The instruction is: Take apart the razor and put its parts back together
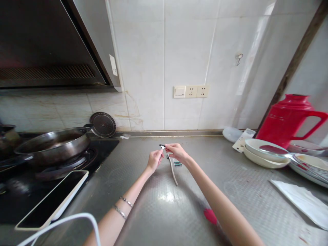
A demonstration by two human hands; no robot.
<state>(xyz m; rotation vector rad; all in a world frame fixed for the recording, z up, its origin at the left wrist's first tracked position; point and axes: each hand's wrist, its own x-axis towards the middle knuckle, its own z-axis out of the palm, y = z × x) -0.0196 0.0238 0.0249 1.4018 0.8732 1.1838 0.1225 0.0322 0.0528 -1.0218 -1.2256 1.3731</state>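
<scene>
Above the middle of the steel counter, my left hand (pixel 154 160) and my right hand (pixel 177 152) meet with their fingertips pinched. A small black-and-white piece (pixel 162 146) is held between them; its kind is too small to make out, and the fingers partly cover it. Just below my right hand, a thin curved beige-grey handle (pixel 173 173) with a dark upper end lies on the counter. Beside it sits a small teal-and-dark flat item (pixel 177 164), close to my right wrist.
A pan (pixel 55 145) stands on the stove at left, with a phone (pixel 55 200) and a white cable (pixel 87 216) nearer me. At right are a red thermos jug (pixel 284 119), stacked dishes (pixel 266 160) and a white paper sheet (pixel 302 201). Something pink (pixel 210 216) lies by my right forearm.
</scene>
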